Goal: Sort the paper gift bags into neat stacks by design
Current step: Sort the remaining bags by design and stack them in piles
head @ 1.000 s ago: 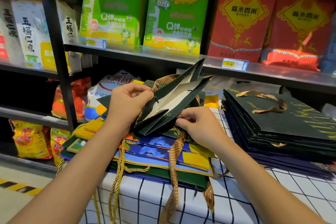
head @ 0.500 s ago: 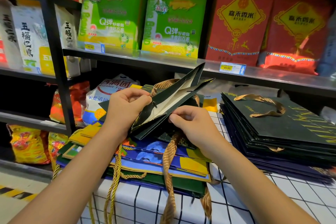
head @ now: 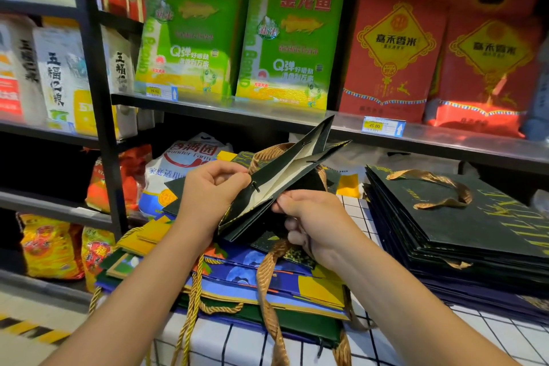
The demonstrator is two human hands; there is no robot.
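Head view.

Item held: dark green gift bag (head: 285, 178), folded paper with a matt dark outside, a pale cream lining showing in the partly opened mouth, and small handle holes near the rim. It is raised and tilted above the mixed pile, mouth toward the shelving.

Left hand (head: 212, 190): fingers curled and pressed together, pinching the bag's near upper edge beside a handle hole.

Right hand (head: 315, 217): thumb and fingers closed on the bag's lower edge, gripping it from beneath.

Mixed pile (head: 252, 279): flat bags in blue, yellow and dark green, loosely overlapped under the hands on the checked tablecloth (head: 505, 342). A wide gold ribbon handle (head: 269, 303) and a twisted gold cord handle (head: 194, 300) hang over the front edge.

Sorted stack (head: 463, 235): dark green bags with gold lettering, squarely piled right of the hands, a gold ribbon handle lying on the top bag; darker blue-violet bags lie beneath.

Background: shelf (head: 445, 140) carrying green rice packs (head: 289, 44) and red rice packs (head: 395, 47).
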